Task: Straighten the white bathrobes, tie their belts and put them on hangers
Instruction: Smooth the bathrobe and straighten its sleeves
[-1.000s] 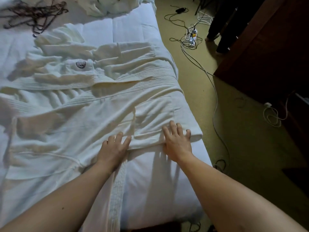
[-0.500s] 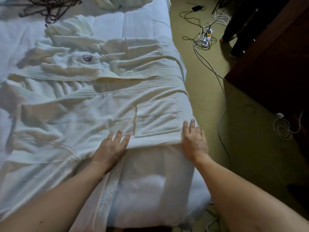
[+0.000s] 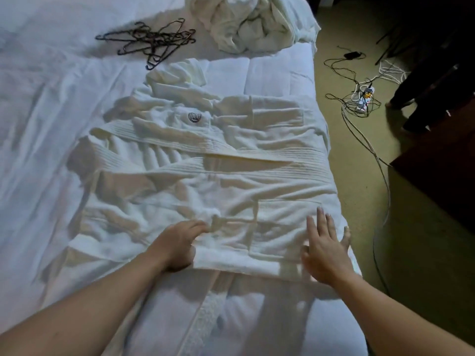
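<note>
A white bathrobe (image 3: 205,181) with a dark logo lies spread across the bed, its hem near me. My left hand (image 3: 177,245) grips a bunched fold of the robe by the hem, fingers curled into the cloth. Further right, my right hand (image 3: 326,250) lies flat with fingers spread on the robe beside its pocket (image 3: 282,227), close to the bed's right edge. The robe's belt (image 3: 203,319) hangs down over the bed's near side. A pile of dark wire hangers (image 3: 151,39) lies at the far end. Beside them sits a second, crumpled white bathrobe (image 3: 257,21).
The white bed (image 3: 38,124) fills the left and middle. To the right is green carpet with tangled cables and a power strip (image 3: 365,96). Dark wooden furniture (image 3: 442,176) stands at the right edge, with a person's dark legs (image 3: 411,98) beyond it.
My left hand went from lying flat to gripping a fold of the robe. My right hand slid right along the hem and then spread its fingers by the pocket.
</note>
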Tool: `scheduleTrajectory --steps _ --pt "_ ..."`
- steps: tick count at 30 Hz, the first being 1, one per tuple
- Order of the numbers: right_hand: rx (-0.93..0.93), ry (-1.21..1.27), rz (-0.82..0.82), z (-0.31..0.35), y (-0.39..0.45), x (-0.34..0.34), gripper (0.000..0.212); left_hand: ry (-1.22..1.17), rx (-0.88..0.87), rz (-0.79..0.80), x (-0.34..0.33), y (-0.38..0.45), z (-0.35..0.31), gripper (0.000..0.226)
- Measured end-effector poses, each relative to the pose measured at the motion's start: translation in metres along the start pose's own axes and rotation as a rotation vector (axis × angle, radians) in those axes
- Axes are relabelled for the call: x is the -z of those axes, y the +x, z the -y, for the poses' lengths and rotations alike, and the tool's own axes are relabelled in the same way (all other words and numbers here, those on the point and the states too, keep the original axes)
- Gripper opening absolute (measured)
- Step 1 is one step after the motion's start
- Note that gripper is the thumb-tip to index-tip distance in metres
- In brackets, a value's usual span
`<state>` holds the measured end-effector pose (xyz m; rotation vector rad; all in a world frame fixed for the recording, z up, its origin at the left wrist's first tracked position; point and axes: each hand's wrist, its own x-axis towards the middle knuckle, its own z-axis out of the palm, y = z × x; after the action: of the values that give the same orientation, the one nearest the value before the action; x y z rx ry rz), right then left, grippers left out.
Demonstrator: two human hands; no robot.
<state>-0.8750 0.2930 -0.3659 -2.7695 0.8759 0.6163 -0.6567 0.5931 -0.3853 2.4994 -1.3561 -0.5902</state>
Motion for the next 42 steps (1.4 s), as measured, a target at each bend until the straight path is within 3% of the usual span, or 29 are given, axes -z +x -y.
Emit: scheduleTrajectory --steps 2,7,9,10,12,15,17,18,21,24,26,29,31,35,37,39,42 --pt "0.019 0.043 -0.155 0.029 0.018 0.011 0.071 -0.016 0.082 -0.143 0.017 0.003 0.039 0.054" --pt "0.168 0.089 -0.129 0.123 0.082 0.022 0.059 -0.012 0.379 -0.451 0.072 0.024 0.124 0.035" --pt "0.228 0.083 -0.113 0.162 0.104 0.022 0.060 -0.015 0.463 -0.448 0.092 0.036 0.157 0.054" --pt "0.251 0.080 -0.103 0.182 0.116 0.022 0.062 0.002 0.482 -0.415 0.104 0.043 0.172 0.061" --pt "0.277 0.077 -0.087 0.218 0.138 0.022 0.067 0.058 0.533 -0.302 0.116 0.058 0.208 0.053" --pt "0.249 0.126 -0.082 0.264 0.167 0.018 0.071 0.202 0.572 0.068 0.125 0.080 0.261 0.064" --pt "0.173 0.173 -0.057 0.282 0.184 0.014 0.072 0.315 0.541 0.258 0.131 0.089 0.288 0.052" --pt "0.135 0.183 -0.053 0.286 0.190 0.013 0.075 0.399 0.503 0.257 0.137 0.091 0.297 0.041" --pt "0.085 0.138 -0.111 0.291 0.204 0.010 0.082 0.519 0.499 -0.048 0.155 0.084 0.330 0.021" --pt "0.072 0.123 -0.103 0.293 0.209 0.008 0.086 0.417 0.638 -0.145 0.138 0.076 0.346 0.023" --pt "0.062 0.111 -0.081 0.295 0.214 0.000 0.088 0.234 0.710 -0.319 0.109 0.080 0.343 0.020" --pt "0.031 0.087 -0.056 0.293 0.221 -0.011 0.088 -0.153 0.947 -0.760 0.081 0.084 0.332 0.059" --pt "0.015 0.079 -0.044 0.292 0.224 -0.016 0.088 -0.326 1.018 -0.916 0.082 0.082 0.328 0.070" --pt "0.009 0.078 -0.020 0.293 0.228 -0.018 0.088 -0.734 1.126 -0.787 0.106 0.097 0.347 0.076" --pt "0.008 0.081 -0.016 0.294 0.227 -0.016 0.088 -0.891 1.104 -0.722 0.121 0.102 0.362 0.068" --pt "0.017 0.086 -0.017 0.294 0.228 -0.016 0.088 -0.810 1.101 -0.663 0.126 0.102 0.375 0.052" --pt "0.028 0.086 -0.019 0.294 0.230 -0.017 0.088 -0.571 1.160 -0.696 0.116 0.108 0.380 0.054"
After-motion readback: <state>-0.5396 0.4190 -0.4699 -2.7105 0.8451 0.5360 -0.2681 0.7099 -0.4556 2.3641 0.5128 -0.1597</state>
